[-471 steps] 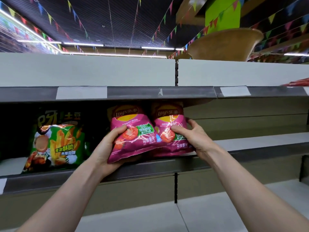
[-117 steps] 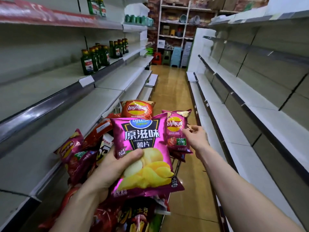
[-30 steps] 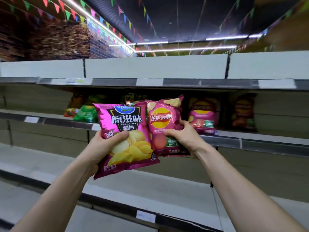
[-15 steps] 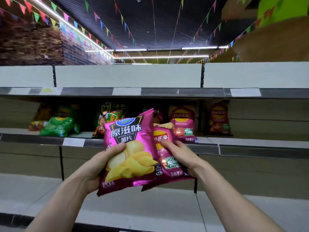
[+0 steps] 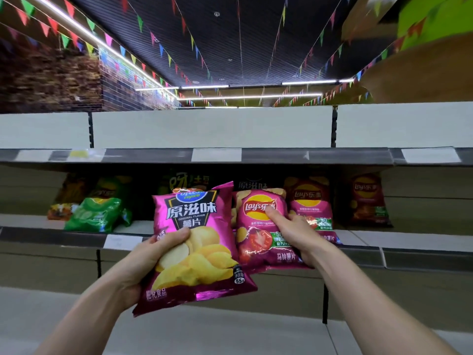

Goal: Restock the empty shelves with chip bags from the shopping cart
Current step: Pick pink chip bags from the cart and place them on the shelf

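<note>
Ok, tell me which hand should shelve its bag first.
Right, probably. The right hand holds its Lay's bag level with the shelf, beside a matching bag standing there. The left hand, gripping the Copico bag, sits lower, below the shelf's edge.

Coloured bunting [image 5: 140, 21] crosses a dark slatted ceiling [image 5: 217, 47] under strip lights [image 5: 308, 82], beside a brick wall [image 5: 51, 80].

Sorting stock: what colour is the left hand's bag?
Shiny magenta chip bag with yellow chips pictured; head view.
</note>
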